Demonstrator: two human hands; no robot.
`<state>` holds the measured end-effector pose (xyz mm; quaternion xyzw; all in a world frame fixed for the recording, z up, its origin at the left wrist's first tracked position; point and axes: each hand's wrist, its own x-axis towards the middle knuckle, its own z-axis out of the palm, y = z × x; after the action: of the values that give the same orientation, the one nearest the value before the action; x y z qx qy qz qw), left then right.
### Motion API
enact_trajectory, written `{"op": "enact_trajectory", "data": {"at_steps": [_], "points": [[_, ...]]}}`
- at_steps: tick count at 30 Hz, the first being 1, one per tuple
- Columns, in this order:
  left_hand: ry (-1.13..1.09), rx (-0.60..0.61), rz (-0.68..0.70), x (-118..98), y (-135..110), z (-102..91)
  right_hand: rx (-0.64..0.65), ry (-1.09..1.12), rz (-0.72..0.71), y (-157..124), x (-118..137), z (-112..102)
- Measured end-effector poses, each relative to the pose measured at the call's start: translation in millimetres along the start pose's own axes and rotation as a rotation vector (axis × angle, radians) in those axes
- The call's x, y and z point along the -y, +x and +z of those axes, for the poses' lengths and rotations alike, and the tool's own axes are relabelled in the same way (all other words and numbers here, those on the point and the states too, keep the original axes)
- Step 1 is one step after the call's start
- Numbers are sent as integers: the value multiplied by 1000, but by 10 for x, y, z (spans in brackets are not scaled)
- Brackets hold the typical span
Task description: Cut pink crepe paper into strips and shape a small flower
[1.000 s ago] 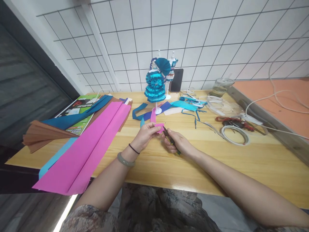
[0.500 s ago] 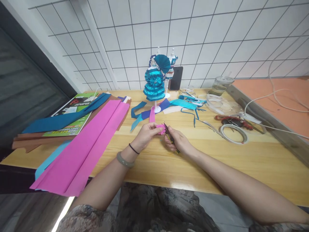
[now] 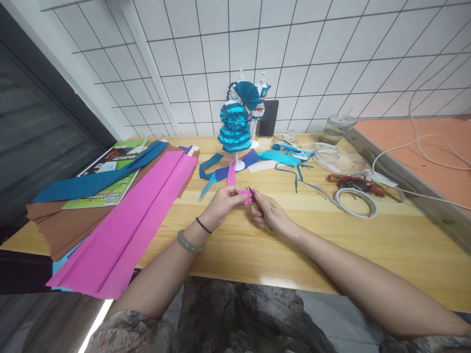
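Note:
My left hand [image 3: 225, 203] pinches a small piece of pink crepe paper [image 3: 245, 196] low over the table. In my right hand [image 3: 273, 213] is a pair of small dark scissors [image 3: 257, 204], its pointed blades at the right edge of the pink piece. The fingers cover most of the handles. Just beyond my hands stands a small dress form [image 3: 238, 165] on a white base, dressed in pleated teal paper [image 3: 235, 122] with a teal fan [image 3: 247, 95] on top. A pink strip [image 3: 231, 175] lies by its base.
Long pink paper [image 3: 147, 211], brown paper [image 3: 66, 225] and a green magazine [image 3: 119, 184] lie at left. Blue scraps [image 3: 281, 156] lie behind my hands. A tape roll [image 3: 356, 203], red-handled tools [image 3: 346, 180], a jar [image 3: 338, 128] and a white cable [image 3: 423, 196] are at right. A phone [image 3: 268, 118] leans on the wall.
The scissors have turned slightly in my right hand at the pink paper's edge. At the far left the brown paper has slumped lower over the table edge. My left hand has stayed put.

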<state>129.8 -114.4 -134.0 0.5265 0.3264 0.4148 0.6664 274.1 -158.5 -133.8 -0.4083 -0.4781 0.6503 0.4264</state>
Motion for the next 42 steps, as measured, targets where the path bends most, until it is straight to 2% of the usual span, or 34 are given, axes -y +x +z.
{"op": "enact_trajectory", "data": {"at_steps": [9,18,30,42], "points": [[-23,45,-11,-20,-7,-32,16,-30,-13,-12,24,12],[-26,93,-71,-91,-38,-52,4,-151,-108,-23,31,10],[117,113,-123,-139,-44,-82,30,-261,-146,-38,51,-18],[159,127,-116,-133,-36,-109,92,-224,-108,-37,40,-43]]}}
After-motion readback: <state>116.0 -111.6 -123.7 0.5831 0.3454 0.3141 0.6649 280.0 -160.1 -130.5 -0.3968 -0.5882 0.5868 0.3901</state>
